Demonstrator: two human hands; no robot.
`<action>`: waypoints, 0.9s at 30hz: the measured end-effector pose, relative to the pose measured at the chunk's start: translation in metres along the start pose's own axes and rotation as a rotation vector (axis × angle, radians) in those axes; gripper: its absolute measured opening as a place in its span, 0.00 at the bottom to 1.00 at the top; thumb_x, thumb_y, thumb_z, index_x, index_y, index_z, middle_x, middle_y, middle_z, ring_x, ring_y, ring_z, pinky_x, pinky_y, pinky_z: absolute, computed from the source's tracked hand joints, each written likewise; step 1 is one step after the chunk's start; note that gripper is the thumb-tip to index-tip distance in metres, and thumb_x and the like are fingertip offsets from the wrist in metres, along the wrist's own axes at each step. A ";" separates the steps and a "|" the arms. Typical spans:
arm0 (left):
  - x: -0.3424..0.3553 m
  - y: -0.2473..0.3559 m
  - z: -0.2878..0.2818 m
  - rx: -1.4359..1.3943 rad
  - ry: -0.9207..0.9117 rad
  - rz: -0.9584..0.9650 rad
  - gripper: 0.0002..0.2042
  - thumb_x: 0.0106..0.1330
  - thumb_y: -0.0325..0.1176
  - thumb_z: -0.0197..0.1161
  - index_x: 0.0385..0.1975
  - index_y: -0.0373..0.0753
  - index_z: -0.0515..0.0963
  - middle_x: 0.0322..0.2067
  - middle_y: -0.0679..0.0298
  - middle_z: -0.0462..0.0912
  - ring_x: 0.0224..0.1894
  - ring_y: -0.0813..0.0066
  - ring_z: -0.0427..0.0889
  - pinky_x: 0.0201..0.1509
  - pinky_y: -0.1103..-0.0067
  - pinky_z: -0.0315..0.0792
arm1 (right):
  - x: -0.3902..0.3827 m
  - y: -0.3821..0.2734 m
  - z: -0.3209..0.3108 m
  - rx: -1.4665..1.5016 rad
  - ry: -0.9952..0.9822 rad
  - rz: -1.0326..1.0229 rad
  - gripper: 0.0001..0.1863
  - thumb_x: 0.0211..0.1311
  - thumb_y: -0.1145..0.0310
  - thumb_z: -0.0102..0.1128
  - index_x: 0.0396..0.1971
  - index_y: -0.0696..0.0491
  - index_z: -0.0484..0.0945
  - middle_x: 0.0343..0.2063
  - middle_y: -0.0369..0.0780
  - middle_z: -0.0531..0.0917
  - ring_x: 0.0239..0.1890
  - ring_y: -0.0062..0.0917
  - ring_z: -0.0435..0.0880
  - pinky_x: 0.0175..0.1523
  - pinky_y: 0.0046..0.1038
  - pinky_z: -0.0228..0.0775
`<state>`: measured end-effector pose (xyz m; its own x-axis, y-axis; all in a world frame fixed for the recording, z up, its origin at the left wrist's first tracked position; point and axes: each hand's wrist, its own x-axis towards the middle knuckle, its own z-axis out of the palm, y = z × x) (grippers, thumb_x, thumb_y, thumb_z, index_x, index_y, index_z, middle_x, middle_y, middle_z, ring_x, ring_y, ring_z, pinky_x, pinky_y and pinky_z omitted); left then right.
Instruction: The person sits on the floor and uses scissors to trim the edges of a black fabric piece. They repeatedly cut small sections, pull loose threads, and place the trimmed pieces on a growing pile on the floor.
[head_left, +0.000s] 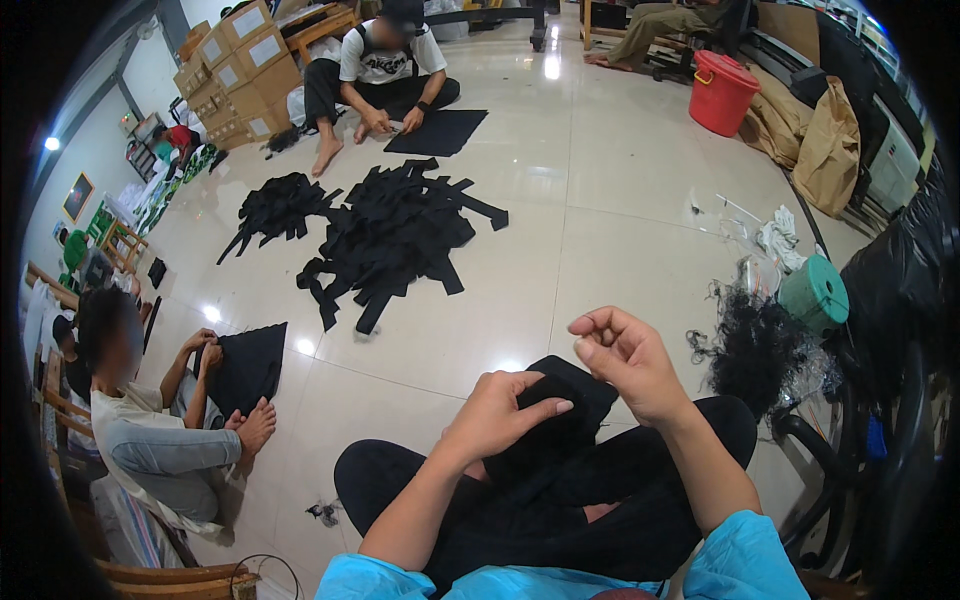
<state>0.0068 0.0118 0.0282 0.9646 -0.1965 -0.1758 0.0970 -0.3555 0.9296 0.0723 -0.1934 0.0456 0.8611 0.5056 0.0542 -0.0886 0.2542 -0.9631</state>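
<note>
I sit cross-legged on the floor with a piece of black cloth point(575, 385) over my lap. My left hand point(495, 415) is closed on the cloth, thumb on top and the other fingers partly hidden behind it. Just above the cloth's right side, apart from it, my right hand point(630, 365) is raised. Its fingers are curled toward the thumb in a pinch; anything between them is too small to make out. The cloth blends with my black trousers, so its lower edge is hard to tell.
A big heap of black cloth strips point(390, 235) lies ahead, a smaller heap point(280, 210) beside it. Two people handle black cloth, one far ahead, one at left. To my right are tangled black threads point(755, 345), a green cylinder point(815, 295) and a red bucket point(722, 95).
</note>
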 end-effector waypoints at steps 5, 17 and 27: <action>-0.001 0.001 0.000 -0.025 -0.022 -0.032 0.17 0.67 0.40 0.75 0.45 0.30 0.88 0.34 0.57 0.91 0.35 0.75 0.86 0.46 0.73 0.79 | 0.008 -0.010 -0.053 0.096 0.278 -0.082 0.11 0.78 0.61 0.62 0.34 0.49 0.79 0.20 0.25 0.69 0.19 0.11 0.61 0.26 0.19 0.53; 0.000 -0.002 -0.013 -0.155 0.231 0.051 0.10 0.69 0.34 0.73 0.39 0.32 0.87 0.30 0.67 0.89 0.34 0.81 0.84 0.41 0.79 0.78 | 0.000 -0.022 -0.048 -1.175 -0.222 -0.210 0.18 0.59 0.57 0.79 0.24 0.57 0.83 0.22 0.42 0.81 0.24 0.25 0.76 0.33 0.25 0.68; -0.005 0.005 -0.011 -0.171 -0.024 0.040 0.10 0.66 0.34 0.76 0.37 0.33 0.87 0.29 0.69 0.87 0.33 0.83 0.81 0.41 0.81 0.75 | -0.004 -0.011 -0.034 -0.207 0.067 -0.009 0.21 0.67 0.66 0.73 0.19 0.47 0.69 0.17 0.23 0.69 0.20 0.09 0.61 0.26 0.19 0.50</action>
<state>0.0050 0.0206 0.0374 0.9625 -0.2303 -0.1432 0.1008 -0.1862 0.9773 0.0869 -0.2265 0.0469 0.8934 0.4463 0.0524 0.0185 0.0801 -0.9966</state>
